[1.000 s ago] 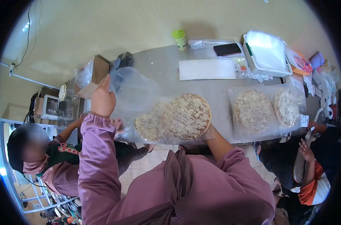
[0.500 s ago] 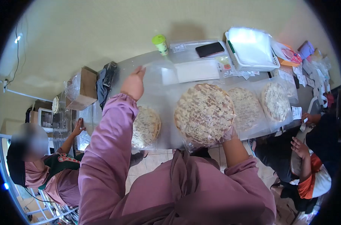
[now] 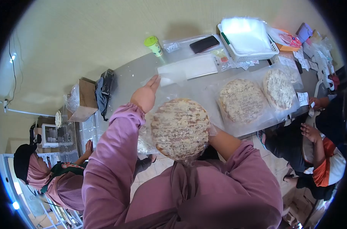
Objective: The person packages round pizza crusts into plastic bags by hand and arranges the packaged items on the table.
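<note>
A round pizza (image 3: 181,129) with pale shredded topping, in clear plastic, is raised in front of my body. My right hand (image 3: 213,131) supports it at its right edge, the fingers mostly hidden beneath the pizza. My left hand (image 3: 143,98) is beyond the pizza's upper left, its fingers stretched out over the table. A thin translucent plastic sheet (image 3: 173,78) lies by those fingertips; I cannot tell whether they grip it. Another pizza (image 3: 144,143) is partly hidden behind my left sleeve and the raised one.
Two wrapped pizzas, one nearer (image 3: 242,100) and one farther (image 3: 278,88), lie to the right. Along the back are a green-lidded cup (image 3: 153,46), a phone (image 3: 204,44) and a white basket (image 3: 253,57) of plastic sheets. A cardboard box (image 3: 85,99) stands left. One person is on each side.
The raised pizza and my right hand have shifted left and slightly down in view. My left hand has moved right and down, its fingers still stretched. The view has also turned slightly.
</note>
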A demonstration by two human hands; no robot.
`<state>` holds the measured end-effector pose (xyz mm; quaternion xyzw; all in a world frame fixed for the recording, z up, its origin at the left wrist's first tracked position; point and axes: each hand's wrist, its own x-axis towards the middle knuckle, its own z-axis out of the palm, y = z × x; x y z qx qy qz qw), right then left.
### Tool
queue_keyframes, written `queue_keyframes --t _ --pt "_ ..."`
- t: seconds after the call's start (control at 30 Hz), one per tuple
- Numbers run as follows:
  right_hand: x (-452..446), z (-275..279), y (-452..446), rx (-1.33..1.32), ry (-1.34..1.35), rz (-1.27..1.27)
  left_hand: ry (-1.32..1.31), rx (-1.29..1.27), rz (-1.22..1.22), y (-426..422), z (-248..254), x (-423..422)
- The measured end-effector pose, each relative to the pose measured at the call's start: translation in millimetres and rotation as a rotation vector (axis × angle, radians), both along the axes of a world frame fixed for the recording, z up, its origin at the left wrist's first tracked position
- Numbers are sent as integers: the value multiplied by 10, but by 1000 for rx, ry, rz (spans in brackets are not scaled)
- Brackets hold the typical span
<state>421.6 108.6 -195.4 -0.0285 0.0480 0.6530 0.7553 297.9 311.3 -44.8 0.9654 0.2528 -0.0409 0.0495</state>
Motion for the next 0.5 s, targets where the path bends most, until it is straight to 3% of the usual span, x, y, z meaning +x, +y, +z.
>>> queue_keyframes --t 0.5 --pt "-292 22 203 56 40 -49 143 -91 -321 -241 160 -352"
